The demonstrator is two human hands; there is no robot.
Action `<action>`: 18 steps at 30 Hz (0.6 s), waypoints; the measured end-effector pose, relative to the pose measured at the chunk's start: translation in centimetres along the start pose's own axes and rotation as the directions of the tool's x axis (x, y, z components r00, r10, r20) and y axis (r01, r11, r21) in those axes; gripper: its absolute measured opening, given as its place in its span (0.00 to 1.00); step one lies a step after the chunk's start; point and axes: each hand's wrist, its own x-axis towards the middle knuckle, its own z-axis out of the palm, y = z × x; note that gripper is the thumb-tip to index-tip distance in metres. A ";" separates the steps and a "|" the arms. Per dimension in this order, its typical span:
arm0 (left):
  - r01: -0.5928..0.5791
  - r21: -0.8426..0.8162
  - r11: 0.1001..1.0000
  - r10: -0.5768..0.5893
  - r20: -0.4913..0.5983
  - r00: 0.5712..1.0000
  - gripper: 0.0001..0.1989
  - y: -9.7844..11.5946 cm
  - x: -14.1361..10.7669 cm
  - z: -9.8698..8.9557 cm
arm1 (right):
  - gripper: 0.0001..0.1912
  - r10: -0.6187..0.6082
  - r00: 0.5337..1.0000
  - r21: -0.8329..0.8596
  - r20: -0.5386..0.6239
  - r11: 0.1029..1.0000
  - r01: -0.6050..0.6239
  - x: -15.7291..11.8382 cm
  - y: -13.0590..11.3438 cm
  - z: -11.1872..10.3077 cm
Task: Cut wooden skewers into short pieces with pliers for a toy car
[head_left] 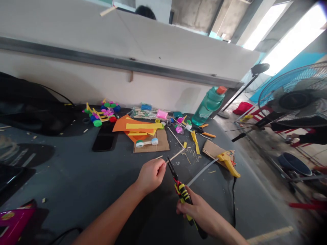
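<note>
currently: left hand point(150, 175) pinched shut on thin wooden stick point(176, 156), held above tabletop point(63, 190); stick light, stiff, prob. brittle, best gripped nr. tip. right hand point(201, 211) clamped on yellow-black pliers point(184, 194), tips nr. stick.

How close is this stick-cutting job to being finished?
Hard to say, but it looks well along. Done: a stick car with bottle-cap wheels stands at the back, and a two-wheel axle sits on cardboard. In hand: the left hand holds a wooden stick at the yellow-handled cutters in the right hand. Left: a bundle of sticks and yellow strips lie out.
</note>
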 end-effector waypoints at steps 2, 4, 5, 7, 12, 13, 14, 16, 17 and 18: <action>0.002 0.012 1.000 -0.002 0.007 1.000 0.13 0.1 0.0 -0.1 | 0.11 -0.006 1.000 -0.058 -0.029 0.998 0.004 0.0 0.2 0.1; 0.011 0.031 0.999 -0.011 0.023 1.000 0.13 0.1 0.0 -0.1 | 0.12 -0.003 0.999 -0.035 -0.033 0.999 0.002 0.1 0.4 0.3; 0.017 0.037 0.999 -0.018 0.033 0.999 0.13 0.1 0.1 -0.1 | 0.13 0.003 1.000 -0.001 -0.030 1.000 -0.003 0.1 0.6 0.4; 0.030 0.038 0.999 -0.032 0.053 0.998 0.13 0.1 0.2 -0.1 | 0.15 0.014 1.000 0.083 -0.017 0.996 -0.013 0.3 0.9 0.5; 0.070 0.030 0.997 -0.073 0.102 0.992 0.15 0.2 0.5 0.2 | 0.17 0.035 0.999 0.191 0.003 0.981 -0.035 0.9 1.7 0.3; 0.078 0.029 0.997 -0.081 0.111 0.991 0.15 0.2 0.6 0.3 | 0.16 0.040 0.999 0.200 0.008 0.979 -0.041 0.9 1.8 0.3; 0.086 0.029 0.996 -0.089 0.118 0.989 0.15 0.2 0.6 0.3 | 0.15 0.042 0.999 0.205 0.011 0.978 -0.043 1.0 1.9 0.3; 0.101 0.022 0.995 -0.103 0.124 0.987 0.15 0.2 0.6 0.4 | 0.14 0.037 0.999 0.205 0.009 0.978 -0.038 1.1 2.0 0.3; 0.105 0.019 0.994 -0.106 0.123 0.987 0.15 0.2 0.6 0.5 | 0.13 0.038 0.999 0.200 0.005 0.979 -0.038 1.1 1.9 0.3; 0.104 0.015 0.994 -0.105 0.119 0.987 0.15 0.2 0.6 0.5 | 0.13 0.043 0.999 0.195 0.003 0.980 -0.043 1.1 1.8 0.2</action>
